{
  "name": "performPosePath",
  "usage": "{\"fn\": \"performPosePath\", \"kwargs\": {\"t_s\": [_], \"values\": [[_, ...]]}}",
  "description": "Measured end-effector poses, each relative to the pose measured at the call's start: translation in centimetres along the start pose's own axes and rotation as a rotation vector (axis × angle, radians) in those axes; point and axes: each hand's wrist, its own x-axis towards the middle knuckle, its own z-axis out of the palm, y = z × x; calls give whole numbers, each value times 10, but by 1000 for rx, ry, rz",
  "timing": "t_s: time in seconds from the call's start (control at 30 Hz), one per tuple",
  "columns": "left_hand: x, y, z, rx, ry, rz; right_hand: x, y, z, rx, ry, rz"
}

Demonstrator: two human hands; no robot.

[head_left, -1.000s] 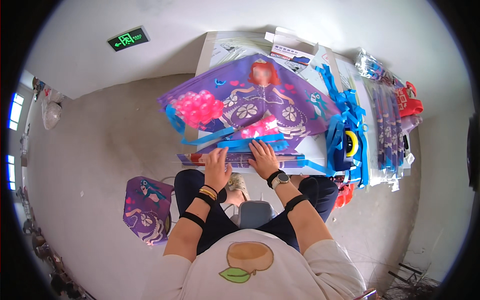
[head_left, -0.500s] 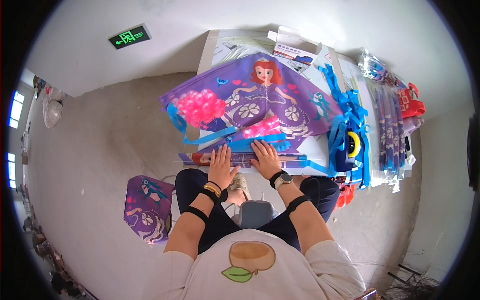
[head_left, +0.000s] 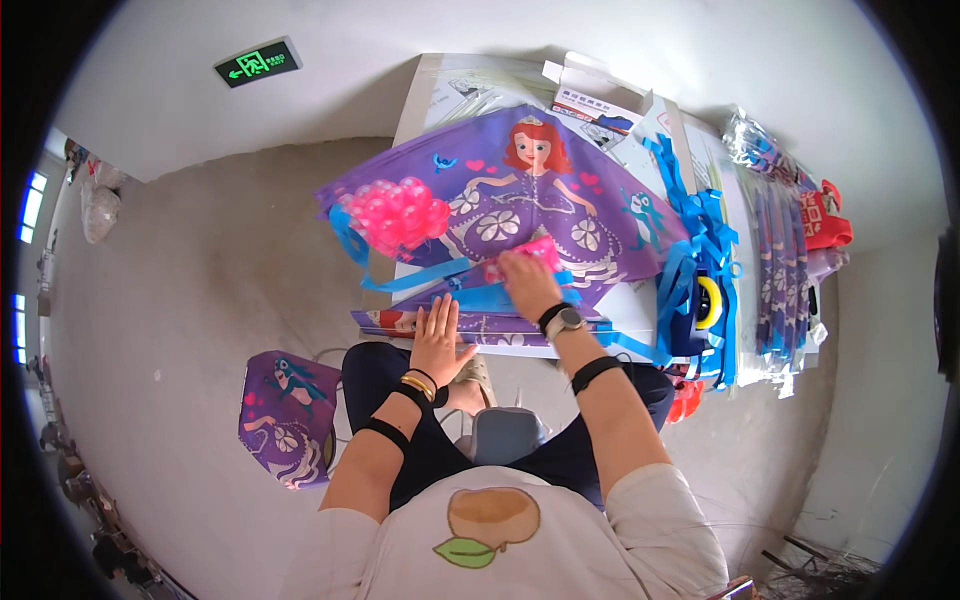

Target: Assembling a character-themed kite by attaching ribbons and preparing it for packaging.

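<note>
A purple kite printed with a red-haired princess, hearts and a pink balloon bunch lies spread on the table. Along the near edge lies a narrow folded kite, with blue ribbon just behind it. My left hand rests flat on this folded strip, fingers stretched out. Farther forward, my right hand is over a pink-printed folded piece, its fingers bent and close together on it. The fingertips are partly hidden by the hand itself.
Right of the kite, blue ribbons heap around a yellow ring-shaped item. Beyond them lie packed folded kites and a red bag. An opened white box stands at the back. Another purple printed piece is low at the left.
My right hand has lifted off the near strip and moved forward onto the pink-printed folded piece. My left hand stays flat on the strip.
</note>
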Motion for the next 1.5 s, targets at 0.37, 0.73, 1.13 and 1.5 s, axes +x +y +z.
{"fn": "performPosePath", "kwargs": {"t_s": [0.37, 0.73, 1.13, 1.5], "values": [[1, -2, -1, 23, 14, -7, 35, 49, -29, 113, 77, 124], [1, -5, -6, 23, 30, 4, 2, 37, -85, -177, 140, -262], [3, -2, -27, 21, 201, 115, -87, 27, -26, -73, 42, -212], [86, 22, -17, -102, 85, -3, -104, -1, -23, -249, 45, -163]]}}
